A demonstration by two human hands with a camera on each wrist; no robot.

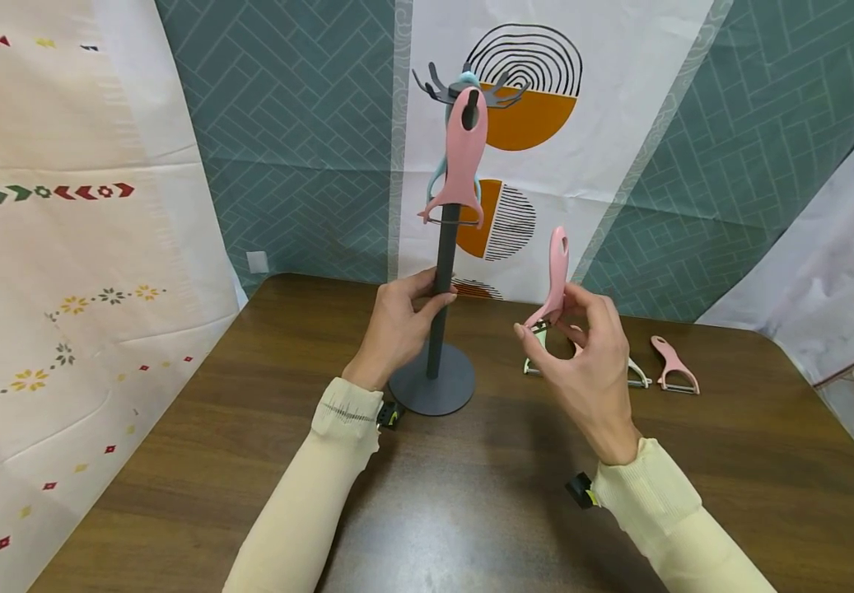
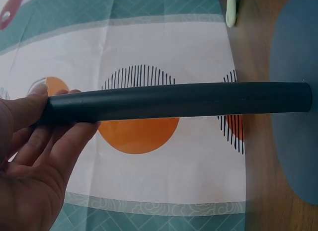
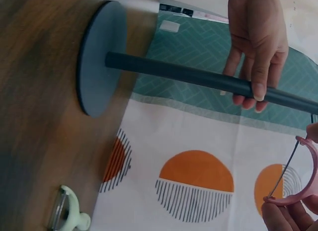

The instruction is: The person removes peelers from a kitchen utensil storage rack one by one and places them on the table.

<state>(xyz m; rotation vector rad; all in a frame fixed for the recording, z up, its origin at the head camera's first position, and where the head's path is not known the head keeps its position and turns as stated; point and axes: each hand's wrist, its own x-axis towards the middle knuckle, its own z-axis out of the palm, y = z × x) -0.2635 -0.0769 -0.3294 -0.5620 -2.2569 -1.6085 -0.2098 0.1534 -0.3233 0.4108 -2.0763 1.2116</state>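
Observation:
My left hand [image 1: 399,328] grips the pole [image 1: 447,255] of a dark grey rack stand, fingers behind it and thumb in front. The stand's round base [image 1: 434,387] rests on the table. From its top hooks [image 1: 504,100] hang a pink peeler [image 1: 462,169] and, partly hidden behind it, a light blue peeler [image 1: 467,77]. To the right of the pole, my right hand [image 1: 591,366] pinches another pink peeler [image 1: 558,268] by its blade end, with the holed handle pointing up. The right wrist view shows that peeler's curved head [image 3: 309,184] between thumb and fingers.
Behind my right hand on the table [image 1: 501,511] lie a light green peeler [image 3: 73,213], a partly hidden white peeler [image 1: 637,375] and a pink peeler [image 1: 673,362]. Patterned cloth [image 1: 293,156] hangs along the table's back edge, and a cream cloth [image 1: 100,329] hangs at the left.

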